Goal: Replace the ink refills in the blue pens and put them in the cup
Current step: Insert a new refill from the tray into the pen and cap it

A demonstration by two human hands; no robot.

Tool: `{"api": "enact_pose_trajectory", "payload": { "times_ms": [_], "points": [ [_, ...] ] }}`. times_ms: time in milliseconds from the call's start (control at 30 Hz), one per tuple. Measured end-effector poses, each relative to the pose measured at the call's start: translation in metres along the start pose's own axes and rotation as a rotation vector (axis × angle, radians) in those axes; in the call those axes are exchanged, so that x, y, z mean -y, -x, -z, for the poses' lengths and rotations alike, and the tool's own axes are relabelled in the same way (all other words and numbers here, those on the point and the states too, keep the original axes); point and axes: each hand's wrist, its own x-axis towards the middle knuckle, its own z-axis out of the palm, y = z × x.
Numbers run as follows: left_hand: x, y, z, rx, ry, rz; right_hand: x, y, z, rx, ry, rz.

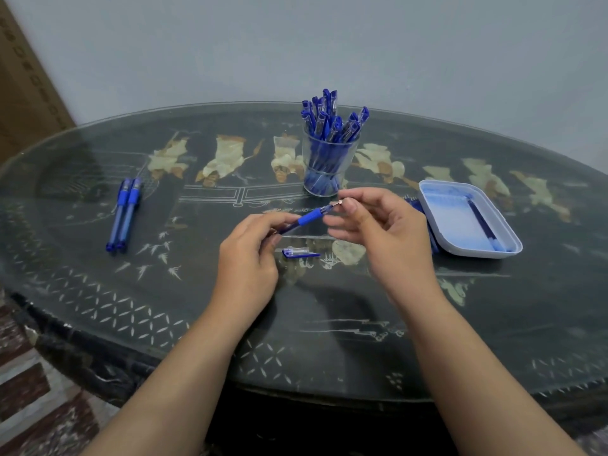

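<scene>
1. Here the pen [307, 219] is held in the air between both hands, above the table [197, 291] and just in front of the cup [329, 166].
2. Its long axis slants from lower left up to upper right. The rear end is in the left hand [246, 255] and the metal tip [339, 203] is at the right hand [385, 232].
3. The left hand has its fingers curled round the rear barrel and clamps it. The right hand pinches the tip between thumb and forefinger, with its other fingers loosely spread and holding nothing.
4. The step looks like a twist of the tip section along that axis, the right hand turning while the left holds the barrel against it. Whether the tip is coming off or going on cannot be told, nor whether a refill sits inside.
5. The cap [301, 253] lies flat on the table just under the pen, between the hands and a little closer to the left one.
6. The tray [444, 215] sits just right of the right hand and holds one refill [483, 225] that points away from the person. The right hand is the nearer one for it.
7. Two more pens [124, 214] lie side by side well off to the left, nearer the left hand.
8. The cup, already full of pens, stands just beyond the right hand's fingertips.
</scene>
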Motion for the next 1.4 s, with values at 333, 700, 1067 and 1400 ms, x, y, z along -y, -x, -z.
{"api": "enact_pose_trajectory", "payload": {
  "times_ms": [333,700,1067,1400],
  "points": [
    [0.0,0.0,0.0,0.024,-0.003,-0.014,-0.011,-0.005,-0.001,0.015,0.179,-0.025],
    [0.0,-0.001,0.0,0.04,-0.017,-0.02,-0.011,-0.008,0.002,0.061,0.085,-0.036],
    [0.0,-0.001,0.0,0.032,-0.015,-0.002,-0.015,-0.009,0.002,-0.007,0.179,-0.034],
    [0.0,-0.001,0.0,0.03,-0.021,0.003,-0.016,-0.009,0.001,-0.014,0.256,-0.047]
  ]
}}
